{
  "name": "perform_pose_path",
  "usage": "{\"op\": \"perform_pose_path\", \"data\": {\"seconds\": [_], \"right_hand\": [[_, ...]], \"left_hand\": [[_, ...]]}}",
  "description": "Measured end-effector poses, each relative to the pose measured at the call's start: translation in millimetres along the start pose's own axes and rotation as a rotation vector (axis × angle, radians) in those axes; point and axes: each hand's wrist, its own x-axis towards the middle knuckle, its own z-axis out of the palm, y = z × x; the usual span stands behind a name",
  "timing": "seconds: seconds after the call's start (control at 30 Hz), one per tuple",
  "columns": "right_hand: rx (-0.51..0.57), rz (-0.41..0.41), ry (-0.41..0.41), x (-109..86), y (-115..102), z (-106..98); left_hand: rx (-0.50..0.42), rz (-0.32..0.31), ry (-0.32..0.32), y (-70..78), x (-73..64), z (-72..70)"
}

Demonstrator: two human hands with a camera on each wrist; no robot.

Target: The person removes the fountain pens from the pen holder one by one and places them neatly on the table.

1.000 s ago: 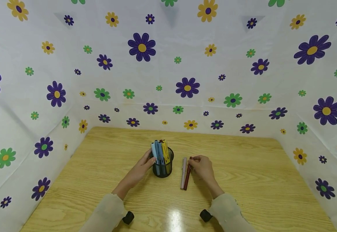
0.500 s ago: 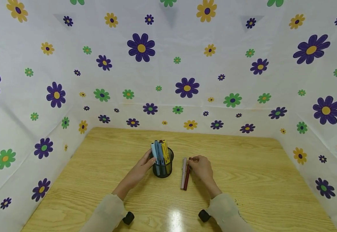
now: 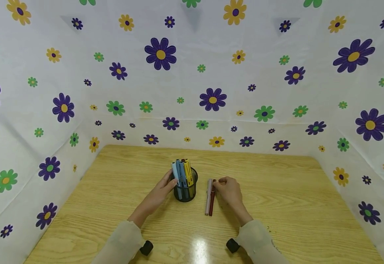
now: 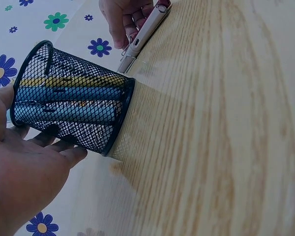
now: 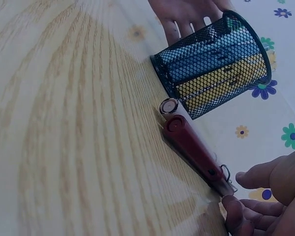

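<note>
Pens (image 3: 182, 174) upright in a black mesh cup (image 3: 190, 195)

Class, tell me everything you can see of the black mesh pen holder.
The black mesh pen holder is a round, open-topped cup of diamond-patterned lattice, apparently metal, with thicker bands at the rim and base. It stands upright on the wood-grain table, left of two loose pens, holding blue and yellow pens that rise above its rim. The left hand grips its side.
</note>
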Motion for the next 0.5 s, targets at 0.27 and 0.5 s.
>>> {"op": "perform_pose_path", "data": {"seconds": [0.27,0.5], "right_hand": [[0.041,-0.025,0.003,0.1,0.5,-0.6],[0.09,-0.055,0.013,-0.4,-8.2,-2.6]], "left_hand": [[0.0,-0.003,0.0,0.9,-0.3,-0.1],[-0.012,0.01,-0.013,-1.1,1.2,-1.2]]}}
